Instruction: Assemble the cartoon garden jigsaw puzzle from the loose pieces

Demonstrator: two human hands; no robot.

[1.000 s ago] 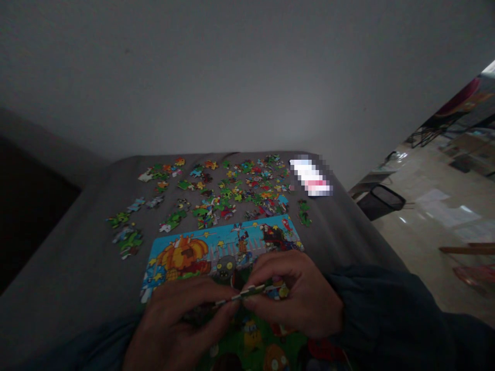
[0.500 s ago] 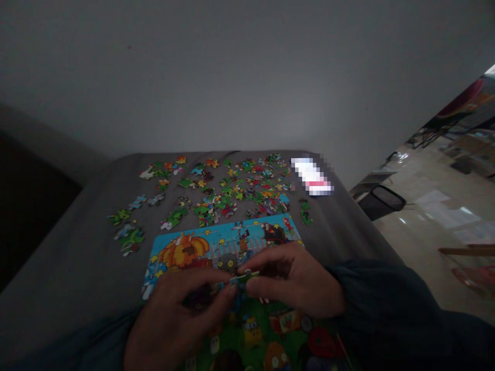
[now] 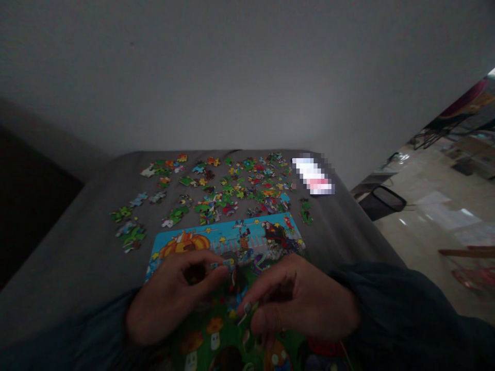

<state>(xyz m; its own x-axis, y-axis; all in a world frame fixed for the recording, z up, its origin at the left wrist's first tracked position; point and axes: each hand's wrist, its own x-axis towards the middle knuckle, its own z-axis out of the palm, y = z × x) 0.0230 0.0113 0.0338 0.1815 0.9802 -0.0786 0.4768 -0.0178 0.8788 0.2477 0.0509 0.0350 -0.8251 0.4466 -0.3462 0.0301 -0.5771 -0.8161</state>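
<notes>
A colourful cartoon jigsaw picture (image 3: pixel 226 233) with a blue sky, an orange pumpkin and green ground lies under both hands. My left hand (image 3: pixel 174 296) is over its left part, thumb and forefinger pinched on a small light-blue puzzle piece (image 3: pixel 221 264). Lower and to the right, my right hand (image 3: pixel 301 299) pinches another puzzle piece (image 3: pixel 247 312), with green and grey on it, close above the green area. The fingers partly cover both pieces. Whether the right-hand piece touches the picture, I cannot tell.
Many loose puzzle pieces (image 3: pixel 220 198) are spread over the grey cloth (image 3: pixel 93 216) beyond the picture, with a small group (image 3: pixel 129 234) at the left. A lit, blurred-out phone (image 3: pixel 313 176) lies back right. A wall (image 3: pixel 232 77) rises behind the table.
My hands have drawn apart from meeting in the middle. The right hand has moved down towards me with its piece, while the left has shifted slightly up with its own.
</notes>
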